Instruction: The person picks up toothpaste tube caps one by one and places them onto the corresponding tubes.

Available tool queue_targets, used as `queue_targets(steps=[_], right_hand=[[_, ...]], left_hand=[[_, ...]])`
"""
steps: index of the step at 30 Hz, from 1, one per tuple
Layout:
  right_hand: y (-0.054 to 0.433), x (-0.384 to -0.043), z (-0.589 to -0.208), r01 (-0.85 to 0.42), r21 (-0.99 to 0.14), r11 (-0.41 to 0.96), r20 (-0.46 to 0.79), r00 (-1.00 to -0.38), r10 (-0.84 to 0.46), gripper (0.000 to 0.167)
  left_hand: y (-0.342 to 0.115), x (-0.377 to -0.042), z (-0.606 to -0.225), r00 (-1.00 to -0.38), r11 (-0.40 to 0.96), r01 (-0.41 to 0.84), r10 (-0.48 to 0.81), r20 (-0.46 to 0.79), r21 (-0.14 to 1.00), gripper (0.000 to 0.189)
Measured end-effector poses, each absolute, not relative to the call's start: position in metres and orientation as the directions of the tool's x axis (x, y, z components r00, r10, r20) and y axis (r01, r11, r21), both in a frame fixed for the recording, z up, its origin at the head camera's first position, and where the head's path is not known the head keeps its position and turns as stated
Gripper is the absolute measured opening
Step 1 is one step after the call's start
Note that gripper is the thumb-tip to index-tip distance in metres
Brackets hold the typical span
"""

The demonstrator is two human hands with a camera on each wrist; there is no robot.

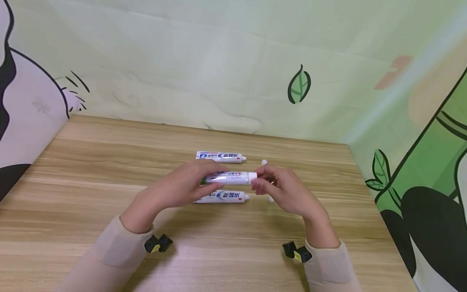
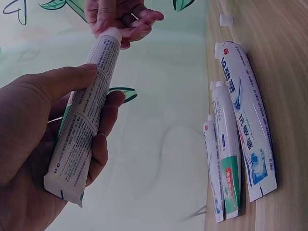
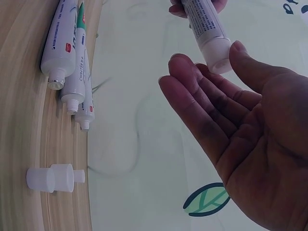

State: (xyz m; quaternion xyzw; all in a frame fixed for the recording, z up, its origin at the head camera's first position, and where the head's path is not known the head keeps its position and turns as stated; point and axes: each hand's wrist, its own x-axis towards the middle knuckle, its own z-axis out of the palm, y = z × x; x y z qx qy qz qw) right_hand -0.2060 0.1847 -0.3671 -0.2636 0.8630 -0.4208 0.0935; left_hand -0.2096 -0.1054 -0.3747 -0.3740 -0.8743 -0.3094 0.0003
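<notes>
My left hand (image 1: 182, 182) grips a white toothpaste tube (image 2: 84, 120) above the table, its thumb on one side and fingers curled round the other. The tube's white cap (image 3: 216, 54) points toward my right hand (image 1: 288, 190), whose thumb and fingertips pinch it. Below lie a large toothpaste tube (image 2: 248, 120), a green-ended toothpaste tube (image 2: 227, 149) and a small toothpaste tube (image 2: 211, 163). Their nozzles are bare in the right wrist view. The held tube and left hand hide the green-ended one in the head view.
Loose white caps stand on the wooden table (image 1: 219, 251) to the right of the tubes, a wide cap (image 3: 40, 179) and another cap (image 3: 62, 177) among them. A printed cloth backdrop (image 1: 219, 73) rises behind the table and along its sides.
</notes>
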Motion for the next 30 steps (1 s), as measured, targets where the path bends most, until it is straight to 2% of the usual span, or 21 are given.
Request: queue_targets(steps=[20,30], right_hand=[[0.1848,-0.2064,-0.3699,-0.391,-0.776,0.495,0.045,-0.817,-0.574,0.024],[0.1838,-0.2053,-0.3689,-0.371,-0.771,0.517,0.014,-0.822,-0.57,0.034]], left_hand=[[-0.1029,-0.2071,-0.3725,-0.72,0.528,0.648,0.658,0.218,0.549,0.037],[-0.103,-0.207,-0.3724,-0.699,0.52,0.682,0.671,0.249,0.515,0.037]])
